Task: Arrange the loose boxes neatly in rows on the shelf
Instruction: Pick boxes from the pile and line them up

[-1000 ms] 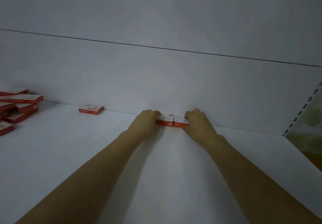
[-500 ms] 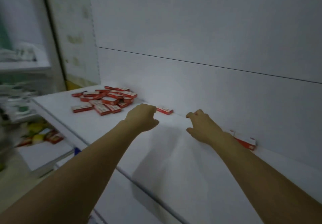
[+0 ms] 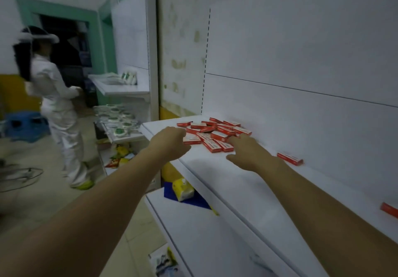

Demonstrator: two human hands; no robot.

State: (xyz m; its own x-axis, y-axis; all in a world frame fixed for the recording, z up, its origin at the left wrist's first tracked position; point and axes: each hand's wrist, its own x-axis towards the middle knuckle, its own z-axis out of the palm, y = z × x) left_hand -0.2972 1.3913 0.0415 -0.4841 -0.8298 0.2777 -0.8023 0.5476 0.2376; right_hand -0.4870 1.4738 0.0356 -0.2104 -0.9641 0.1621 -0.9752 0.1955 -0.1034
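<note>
Dim shop aisle with white metal shelving; on the right a long white shelf (image 3: 215, 169), backed by a plain white panel (image 3: 301, 115). At the far left end of that shelf, against the panel, a loose pile of red boxes (image 3: 217, 131), lying flat and crossed over each other in no order. Further right along the panel, well apart from the pile, one single red box (image 3: 289, 158) lying flat, close at the panel; cannot tell if touching it. At the right border, part of another red box (image 3: 388, 209), cut by the frame edge.

Both bare forearms stretched forward toward the pile. The left hand (image 3: 170, 145) over the front edge of the shelf, just beside the nearest box of the pile, fingers loosely curled, nothing seen inside them; cannot tell whether the fingertips touch that box. The right hand (image 3: 247, 151) above the shelf surface, palm down, index finger stretched toward the near side of the pile, thumb spread to the left, holding nothing.

Below, a lower shelf (image 3: 193, 233) with a yellow packet (image 3: 183, 188) on something blue. In the background on the left, a person in white clothes (image 3: 58, 95), standing turned away, near a blue stool (image 3: 23, 123) and a green door frame (image 3: 94, 46).
</note>
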